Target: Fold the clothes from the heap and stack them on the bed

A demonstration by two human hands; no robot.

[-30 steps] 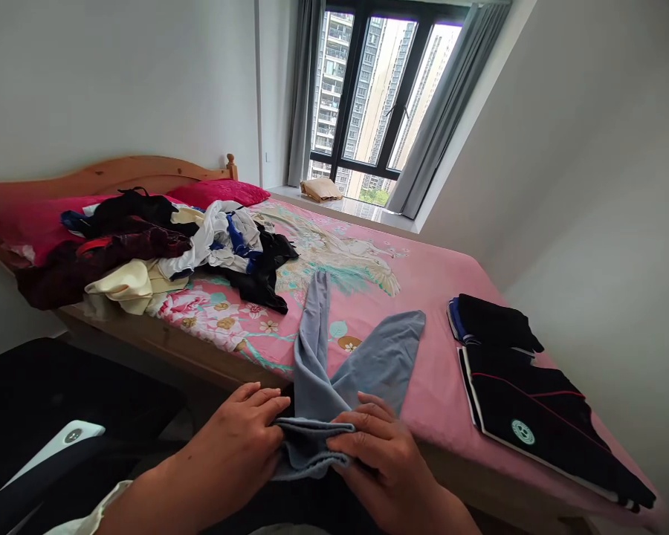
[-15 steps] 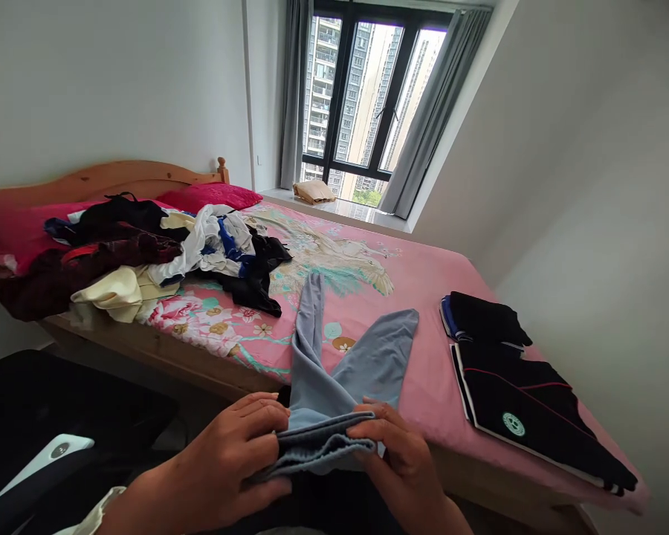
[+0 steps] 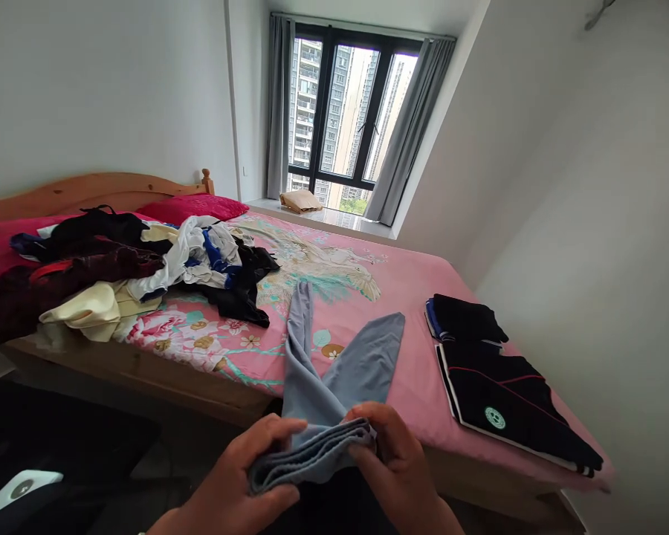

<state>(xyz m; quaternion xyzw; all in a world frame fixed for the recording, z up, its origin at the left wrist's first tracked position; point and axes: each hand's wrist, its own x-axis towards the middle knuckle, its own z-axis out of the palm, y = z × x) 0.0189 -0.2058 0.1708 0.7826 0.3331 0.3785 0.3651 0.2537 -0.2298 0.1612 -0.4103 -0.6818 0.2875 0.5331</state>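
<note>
A pair of grey-blue trousers lies with both legs spread over the near edge of the bed. Their elastic waistband end is gathered between my two hands, just in front of the bed. My left hand grips the left side of the waistband, thumb below and fingers on top. At the other end, my right hand pinches the band between thumb and fingers. The gathered layers face me in a flattened loop.
A tangled heap of clothes lies on the bed's left. Folded black garments rest along the right side of the pink sheet. A white phone-like object sits on a dark surface at lower left.
Both hands have shifted their hold on the waistband, which now looks more tightly gathered and tilts up to the right. The view has turned slightly to the right.
</note>
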